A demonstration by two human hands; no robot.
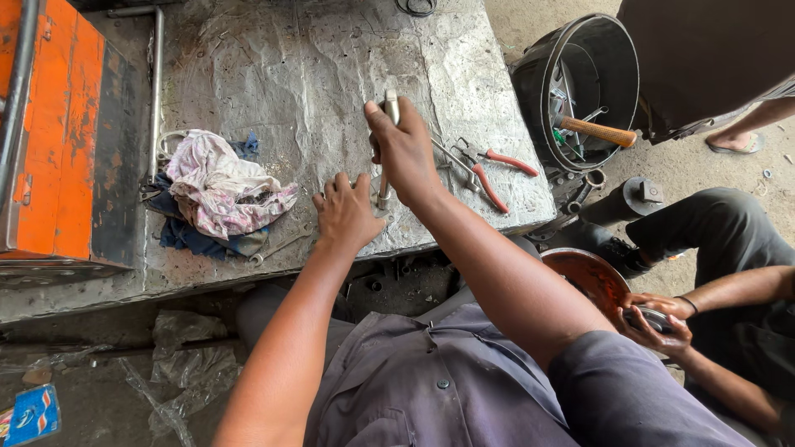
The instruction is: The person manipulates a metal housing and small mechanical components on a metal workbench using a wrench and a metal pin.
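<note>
My right hand is closed around the top of an upright metal rod-like tool standing on the dented metal worktop. My left hand rests flat on the worktop beside the tool's base, fingers spread over something small that I cannot make out. The lower end of the tool is partly hidden between the two hands.
A bundle of dirty rags lies left of my hands. Red-handled pliers lie to the right. An orange toolbox stands far left. A black bucket holds tools. Another person's hands work by a rusty round part.
</note>
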